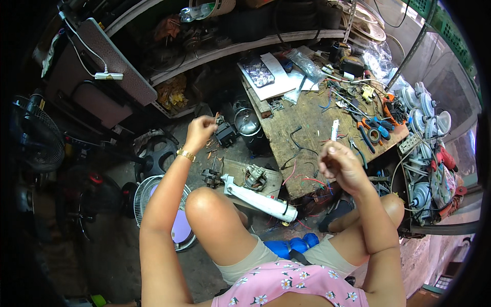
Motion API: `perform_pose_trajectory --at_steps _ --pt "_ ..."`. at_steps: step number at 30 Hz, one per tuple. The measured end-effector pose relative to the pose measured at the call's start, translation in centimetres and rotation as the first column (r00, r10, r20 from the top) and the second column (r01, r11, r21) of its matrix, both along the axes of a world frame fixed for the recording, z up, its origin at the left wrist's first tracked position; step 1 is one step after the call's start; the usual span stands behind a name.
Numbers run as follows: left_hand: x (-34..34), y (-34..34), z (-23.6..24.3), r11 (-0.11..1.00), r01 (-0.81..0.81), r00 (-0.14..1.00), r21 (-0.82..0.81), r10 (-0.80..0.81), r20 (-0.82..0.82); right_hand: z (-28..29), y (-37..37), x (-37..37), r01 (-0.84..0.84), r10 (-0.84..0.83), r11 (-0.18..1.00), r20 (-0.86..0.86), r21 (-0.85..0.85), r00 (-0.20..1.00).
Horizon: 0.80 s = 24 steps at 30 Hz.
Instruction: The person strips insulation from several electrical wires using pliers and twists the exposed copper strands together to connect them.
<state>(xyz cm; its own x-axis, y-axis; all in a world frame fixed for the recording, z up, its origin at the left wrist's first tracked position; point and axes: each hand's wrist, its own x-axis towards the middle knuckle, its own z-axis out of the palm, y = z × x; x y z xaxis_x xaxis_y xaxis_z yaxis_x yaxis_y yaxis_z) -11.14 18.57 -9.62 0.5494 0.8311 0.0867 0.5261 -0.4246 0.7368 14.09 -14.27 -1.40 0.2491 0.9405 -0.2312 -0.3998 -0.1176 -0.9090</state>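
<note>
My left hand (201, 128) is raised over the floor at centre left, fingertips pinched on a small, thin orange-brown piece (217, 116) too small to make out. My right hand (338, 163) is curled over the front of the wooden workbench (279, 140), apparently gripping a slim white piece (335, 130) that sticks up from its fingers. Near it lie pliers (358, 153), loose red and black wires and a roll of tape (374, 135). Below, between my knees and the bench, lies a white fan body (261, 202) beside a motor part with windings (254, 176).
A round fan grille (146, 197) stands by my left knee, other fans (38, 138) farther left. A lidded pot (249, 123) is beside the bench. Shelving (230, 46) runs along the back. At the right are stacked pale plastic parts (424, 115), tangled cables and red tools (447, 159).
</note>
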Motion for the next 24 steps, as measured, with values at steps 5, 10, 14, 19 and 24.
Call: perform_pose_trajectory --at_steps 5,10,14,19,24 --pt "-5.3 3.5 -12.4 0.800 -0.411 0.910 -0.436 0.338 -0.239 -1.1 -1.2 2.6 0.152 -0.152 0.988 0.029 -0.023 0.988" --pt "-4.2 6.1 -16.8 0.796 -0.566 0.811 -0.215 0.490 -0.319 -1.0 -2.9 4.1 0.283 -0.277 0.958 0.098 -0.054 0.956" --pt "-4.4 7.6 -17.6 0.935 -0.328 0.829 0.133 0.352 -0.435 -0.1 -4.3 7.2 0.323 -0.301 0.945 0.242 -0.057 0.922" --pt "-4.5 7.5 -16.7 0.968 -0.179 0.983 -0.175 0.170 -0.067 0.8 -1.6 19.0 0.468 -0.358 0.881 0.752 0.075 0.554" --pt "2.4 0.9 -5.7 0.871 0.033 0.991 -0.490 0.036 0.130 -2.5 0.3 31.2 0.648 -0.064 0.734 0.971 0.201 -0.229"
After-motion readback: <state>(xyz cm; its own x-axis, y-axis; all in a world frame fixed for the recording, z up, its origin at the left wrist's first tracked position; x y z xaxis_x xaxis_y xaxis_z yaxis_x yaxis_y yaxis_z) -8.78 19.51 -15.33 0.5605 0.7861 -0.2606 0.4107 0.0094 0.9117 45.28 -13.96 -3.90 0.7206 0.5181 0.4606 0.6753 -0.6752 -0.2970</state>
